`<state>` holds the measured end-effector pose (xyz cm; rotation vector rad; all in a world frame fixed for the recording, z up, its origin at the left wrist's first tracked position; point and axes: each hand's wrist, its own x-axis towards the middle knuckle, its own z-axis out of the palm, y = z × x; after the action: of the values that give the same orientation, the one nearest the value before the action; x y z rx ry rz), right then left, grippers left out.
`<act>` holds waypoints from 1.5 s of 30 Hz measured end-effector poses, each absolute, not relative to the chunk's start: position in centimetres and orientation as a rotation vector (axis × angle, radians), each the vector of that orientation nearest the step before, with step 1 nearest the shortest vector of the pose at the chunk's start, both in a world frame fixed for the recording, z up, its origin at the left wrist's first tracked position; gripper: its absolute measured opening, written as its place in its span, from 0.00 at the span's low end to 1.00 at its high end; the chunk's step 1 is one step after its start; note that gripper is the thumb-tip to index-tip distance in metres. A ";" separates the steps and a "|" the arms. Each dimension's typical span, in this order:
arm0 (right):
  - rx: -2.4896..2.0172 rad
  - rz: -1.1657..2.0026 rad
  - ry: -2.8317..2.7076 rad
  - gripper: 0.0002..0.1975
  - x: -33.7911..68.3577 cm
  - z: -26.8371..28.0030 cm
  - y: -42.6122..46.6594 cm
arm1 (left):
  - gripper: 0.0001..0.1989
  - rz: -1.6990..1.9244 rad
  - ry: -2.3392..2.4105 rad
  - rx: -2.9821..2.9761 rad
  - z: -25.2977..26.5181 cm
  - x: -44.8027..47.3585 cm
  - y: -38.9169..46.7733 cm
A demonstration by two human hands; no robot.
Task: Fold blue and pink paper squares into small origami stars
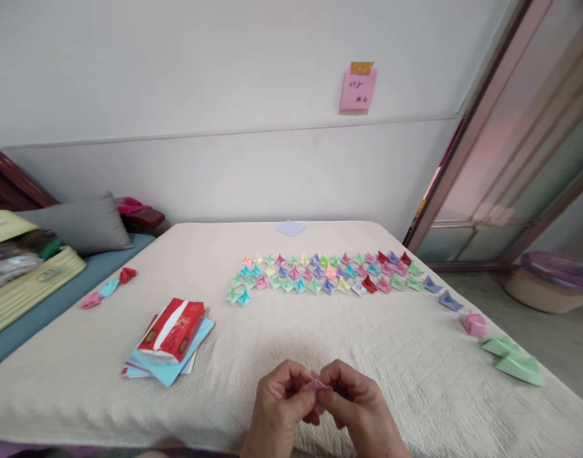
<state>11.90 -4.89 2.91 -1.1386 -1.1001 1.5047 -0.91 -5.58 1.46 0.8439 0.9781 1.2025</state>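
Note:
At the front of the cloth-covered table, my left hand [284, 397] and my right hand [351, 401] meet, both pinching one small folded piece of pink paper [315, 384]. Fingers and thumbs hide most of it. Beyond the hands, rows of small folded paper boats [314, 287] in many colours stand on the cloth. Left of my hands, a red tissue pack [174, 331] rests on a stack of coloured paper sheets [166, 374].
Larger folded pieces, such as a green paper boat [520, 369], line the right edge. Three small folded papers [109, 288] lie far left. A lilac sheet [290, 228] lies at the back edge. A pink note [358, 90] is taped to the wall.

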 end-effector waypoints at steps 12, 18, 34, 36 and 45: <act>-0.979 1.578 -1.107 0.08 12.6 2.3 -4.6 | 0.09 1.260 0.855 0.747 0.4 -1.1 -5.6; -1.004 1.563 -1.162 0.06 13.1 3.9 -4.3 | 0.11 1.275 0.929 0.841 2.1 -1.1 -5.6; -0.951 1.629 -1.077 0.07 13.1 2.9 -4.5 | 0.05 1.343 0.914 0.888 2.0 -1.3 -5.8; -0.951 1.620 -1.083 0.06 13.2 3.3 -4.6 | 0.05 1.332 0.916 0.932 2.0 -1.5 -5.8; -1.001 1.475 -1.299 0.10 13.5 4.1 -4.8 | 0.05 1.207 1.022 0.964 2.2 -1.7 -5.3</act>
<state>13.47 -4.80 4.13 -1.0010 -1.2986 1.4749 -1.75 -5.34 2.17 0.9640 1.0218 1.2073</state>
